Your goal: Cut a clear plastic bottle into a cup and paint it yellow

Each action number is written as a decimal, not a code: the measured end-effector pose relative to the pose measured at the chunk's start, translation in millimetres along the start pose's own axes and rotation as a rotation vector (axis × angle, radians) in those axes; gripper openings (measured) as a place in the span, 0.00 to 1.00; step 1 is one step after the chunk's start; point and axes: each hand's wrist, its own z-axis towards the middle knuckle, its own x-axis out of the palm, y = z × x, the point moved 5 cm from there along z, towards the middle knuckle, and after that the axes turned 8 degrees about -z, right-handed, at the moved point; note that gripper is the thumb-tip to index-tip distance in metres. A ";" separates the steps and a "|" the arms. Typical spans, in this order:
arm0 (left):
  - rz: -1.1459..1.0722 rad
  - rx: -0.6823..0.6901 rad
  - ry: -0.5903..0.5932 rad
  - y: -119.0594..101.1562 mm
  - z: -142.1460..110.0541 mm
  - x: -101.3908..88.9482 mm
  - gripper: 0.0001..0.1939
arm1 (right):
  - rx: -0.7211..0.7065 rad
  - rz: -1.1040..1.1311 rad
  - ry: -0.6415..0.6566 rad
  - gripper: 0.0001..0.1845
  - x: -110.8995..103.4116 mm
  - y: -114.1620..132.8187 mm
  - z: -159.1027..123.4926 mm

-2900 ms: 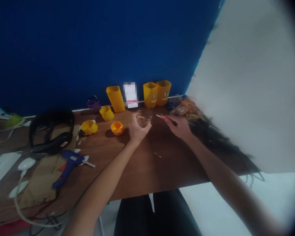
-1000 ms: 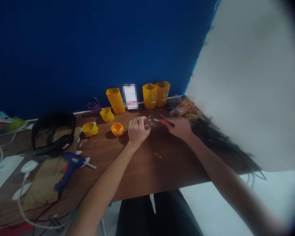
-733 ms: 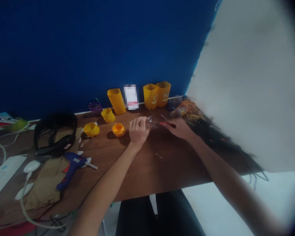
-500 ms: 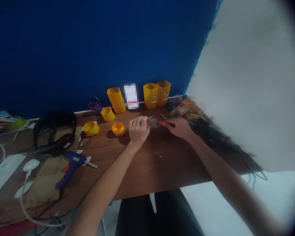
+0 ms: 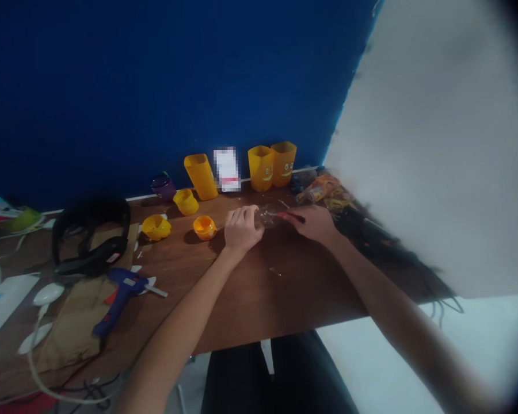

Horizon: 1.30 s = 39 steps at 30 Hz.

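Table: brown wooden table (image 5: 250,293) fills the lower middle of the frame.
Left hand: left hand (image 5: 240,230) wraps the clear plastic bottle (image 5: 265,217), centre frame, low over the wood.
Right hand: right hand (image 5: 315,223) pinches a red-handled cutter (image 5: 290,216), tip at the bottle.
Nearby: orange cup (image 5: 204,227) just left.

The place looked like a home craft corner: a brown wooden desk (image 5: 250,287) pushed into the angle of a deep blue wall (image 5: 155,86) and a white wall (image 5: 435,144). Painted yellow cups with smiling faces (image 5: 271,165), small yellow cut plastic pieces (image 5: 156,226), a blue glue gun (image 5: 120,290) on brown cardboard (image 5: 69,328), black headphones (image 5: 90,236) and loose cables (image 5: 38,374) lay about the desk. No shop fittings or lab gear showed.
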 end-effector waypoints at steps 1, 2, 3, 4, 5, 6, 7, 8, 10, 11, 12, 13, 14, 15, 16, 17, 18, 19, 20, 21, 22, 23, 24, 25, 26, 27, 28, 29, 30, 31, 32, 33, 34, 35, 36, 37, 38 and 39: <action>-0.007 -0.001 0.015 0.2 1.1 -0.6 0.18 | 0.000 -0.007 -0.007 0.22 0.3 -0.4 -0.1; -0.012 -0.002 0.030 0.2 2.3 -1.4 0.18 | -0.001 -0.013 -0.015 0.22 0.5 -0.7 -0.3; -0.016 -0.001 0.045 -0.1 3.7 -2.5 0.18 | -0.004 -0.019 -0.024 0.22 0.8 -0.8 -0.5; -0.018 0.002 0.061 -0.6 5.1 -3.7 0.19 | -0.006 -0.024 -0.034 0.22 1.2 -0.9 -0.8; -0.021 0.002 0.078 -1.2 6.6 -5.0 0.19 | -0.010 -0.030 -0.043 0.22 1.6 -1.0 -1.1; -0.026 0.000 0.097 -1.6 8.1 -6.2 0.20 | -0.014 -0.039 -0.053 0.22 2.1 -0.8 -1.5; -0.033 -0.009 0.118 -1.7 9.5 -7.4 0.21 | -0.015 -0.049 -0.067 0.22 2.4 -0.7 -1.9; -0.044 -0.022 0.138 -1.5 10.8 -8.6 0.21 | -0.017 -0.057 -0.086 0.22 2.2 -0.5 -2.4; -0.075 -0.055 0.174 -0.1 13.0 -10.8 0.22 | -0.029 -0.069 -0.129 0.23 1.0 0.8 -3.4; -0.095 -0.071 0.190 1.1 13.8 -11.8 0.23 | -0.037 -0.073 -0.153 0.23 -0.3 1.6 -3.9; -0.119 -0.088 0.201 2.5 14.4 -12.9 0.23 | -0.043 -0.077 -0.177 0.24 -1.8 2.4 -4.4; -0.146 -0.106 0.211 4.2 15.1 -13.9 0.24 | -0.050 -0.082 -0.197 0.24 -3.4 3.3 -4.8; -0.176 -0.122 0.223 6.0 15.7 -14.5 0.25 | -0.055 -0.088 -0.213 0.24 -4.9 4.1 -5.1; -0.207 -0.138 0.237 7.9 16.4 -15.0 0.25 | -0.057 -0.093 -0.228 0.23 -6.3 4.7 -5.4; -0.240 -0.151 0.255 9.8 17.2 -15.1 0.24 | -0.057 -0.096 -0.237 0.23 -7.4 5.2 -5.6; -0.272 -0.161 0.274 11.5 18.2 -15.0 0.24 | -0.056 -0.096 -0.240 0.23 -7.9 5.6 -5.7; -0.304 -0.170 0.290 13.2 19.3 -15.0 0.23 | -0.055 -0.093 -0.243 0.23 -8.2 5.9 -5.8; -0.334 -0.174 0.305 14.5 20.6 -15.0 0.23 | -0.051 -0.089 -0.245 0.23 -8.1 6.0 -5.9; -0.362 -0.176 0.316 15.6 21.8 -15.2 0.22 | -0.047 -0.088 -0.248 0.23 -7.8 6.1 -6.0; -0.385 -0.178 0.324 16.6 23.0 -15.6 0.22 | -0.044 -0.088 -0.253 0.24 -7.4 6.2 -6.2; -0.405 -0.178 0.334 17.4 23.9 -15.9 0.22 | -0.043 -0.091 -0.258 0.23 -6.9 6.6 -6.5; -0.424 -0.179 0.344 18.0 24.7 -16.3 0.21 | -0.046 -0.096 -0.264 0.23 -6.4 7.2 -6.7; -0.445 -0.181 0.356 18.3 25.1 -16.7 0.20 | -0.049 -0.103 -0.271 0.23 -6.1 8.0 -6.9; -0.468 -0.184 0.363 18.5 25.4 -17.3 0.20 | -0.052 -0.108 -0.279 0.23 -5.8 9.0 -7.2; -0.492 -0.186 0.366 18.6 25.4 -18.1 0.20 | -0.053 -0.105 -0.288 0.22 -5.7 10.0 -7.5; -0.516 -0.185 0.366 18.5 25.3 -19.1 0.20 | -0.051 -0.092 -0.296 0.22 -5.5 10.8 -7.6; -0.540 -0.182 0.362 18.4 25.1 -20.0 0.20 | -0.046 -0.067 -0.299 0.21 -5.1 11.4 -7.7; -0.563 -0.178 0.355 18.5 24.8 -20.9 0.20 | -0.039 -0.032 -0.297 0.21 -4.5 11.8 -7.7; -0.587 -0.172 0.352 18.6 24.4 -21.2 0.19 | -0.031 0.004 -0.291 0.21 -3.8 12.2 -7.5; -0.614 -0.167 0.354 18.9 23.7 -20.9 0.19 | -0.023 0.037 -0.283 0.21 -3.2 12.6 -7.4; -0.645 -0.164 0.354 19.3 23.1 -20.2 0.19 | -0.016 0.067 -0.276 0.21 -2.9 13.0 -7.3; -0.678 -0.164 0.349 19.9 22.6 -19.3 0.19 | -0.013 0.093 -0.274 0.21 -3.1 13.7 -7.2; -0.710 -0.163 0.336 20.4 22.3 -18.4 0.19 | -0.010 0.120 -0.279 0.20 -4.0 14.6 -7.4; -0.743 -0.161 0.319 20.5 22.0 -17.4 0.19 | -0.009 0.148 -0.290 0.20 -5.5 15.4 -7.6; -0.777 -0.160 0.299 20.3 21.6 -16.5 0.18 | -0.011 0.175 -0.302 0.20 -7.2 16.3 -7.9; -0.818 -0.165 0.280 19.5 20.9 -15.2 0.18 | -0.013 0.198 -0.312 0.20 -8.7 17.0 -8.2; -0.870 -0.181 0.271 18.3 19.6 -13.3 0.18 | -0.013 0.214 -0.316 0.20 -9.7 17.0 -8.2; -0.942 -0.211 0.279 16.6 17.6 -10.1 0.18 | -0.007 0.222 -0.315 0.20 -10.1 16.0 -7.9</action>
